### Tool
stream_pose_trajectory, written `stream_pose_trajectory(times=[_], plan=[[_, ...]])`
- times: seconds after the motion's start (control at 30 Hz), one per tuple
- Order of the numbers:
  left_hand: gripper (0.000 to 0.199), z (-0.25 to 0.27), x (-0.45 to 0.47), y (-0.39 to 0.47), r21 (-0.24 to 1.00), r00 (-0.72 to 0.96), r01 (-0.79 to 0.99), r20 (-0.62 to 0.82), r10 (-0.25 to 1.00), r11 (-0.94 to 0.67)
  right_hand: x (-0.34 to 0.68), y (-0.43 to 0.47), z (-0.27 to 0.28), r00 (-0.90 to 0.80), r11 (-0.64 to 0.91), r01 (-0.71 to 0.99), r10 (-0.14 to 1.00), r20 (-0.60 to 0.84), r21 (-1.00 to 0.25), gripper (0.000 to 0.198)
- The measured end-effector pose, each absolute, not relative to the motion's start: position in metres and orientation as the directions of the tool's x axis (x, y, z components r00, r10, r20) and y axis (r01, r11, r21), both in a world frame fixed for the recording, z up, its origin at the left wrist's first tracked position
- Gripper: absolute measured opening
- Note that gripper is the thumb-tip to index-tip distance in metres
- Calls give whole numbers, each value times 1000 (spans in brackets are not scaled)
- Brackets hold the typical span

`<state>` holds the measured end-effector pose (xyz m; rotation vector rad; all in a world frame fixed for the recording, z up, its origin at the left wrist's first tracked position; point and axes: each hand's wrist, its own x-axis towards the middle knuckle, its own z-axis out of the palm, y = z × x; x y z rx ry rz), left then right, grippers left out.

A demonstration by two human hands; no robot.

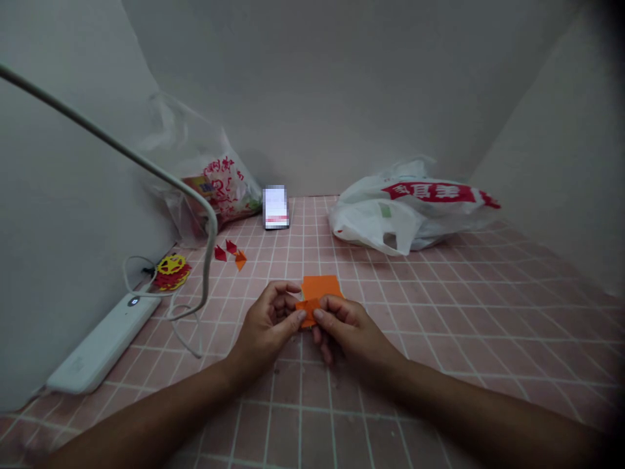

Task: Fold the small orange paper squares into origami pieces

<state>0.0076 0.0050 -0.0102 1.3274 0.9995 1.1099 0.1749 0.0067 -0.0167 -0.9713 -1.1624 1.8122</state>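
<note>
Between my two hands is a small folded piece of orange paper point(308, 311), held just above the table. My left hand point(273, 318) pinches its left side between thumb and fingers. The right side is gripped by the thumb and fingers of my right hand point(344, 326). Just behind the folded paper lies a square of orange paper point(321, 285), partly covered by my hands. Farther off to the left, small folded paper pieces sit together, a red one point(221, 253), another red one point(231, 247) and an orange one point(241, 260).
A white power bank point(105, 342) with a looping cable point(208, 260) lies at left, beside yellow and red cut-out discs point(172, 270). A phone point(276, 207) stands lit at the back, between a clear plastic bag point(195, 176) and a white plastic bag point(415, 208). The table point(488, 326) is pink-tiled.
</note>
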Motion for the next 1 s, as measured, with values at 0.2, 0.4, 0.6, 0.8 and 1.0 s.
stream_pose_trajectory(times=[0.2, 0.4, 0.6, 0.8, 1.0], plan=[[16, -11, 6, 4, 989, 164, 38, 132, 978, -140, 175, 7, -18, -428, -297, -225, 886, -180, -928, 25], [5, -9, 4, 4, 956, 185, 239, 128, 974, -171, 175, 8, -22, -405, -248, -237, 904, -137, -939, 27], [10, -6, 6, 6, 972, 151, 219, 48, 987, -81, 175, 9, -24, -413, -238, -227, 902, -128, -944, 26], [12, -3, 10, 6, 984, 115, 178, -15, 993, -6, 175, 8, -25, -406, -215, -189, 905, -123, -958, 25], [13, -1, 10, 6, 981, 112, 195, -26, 993, 4, 176, 7, -22, -404, -195, -189, 909, -104, -962, 22]])
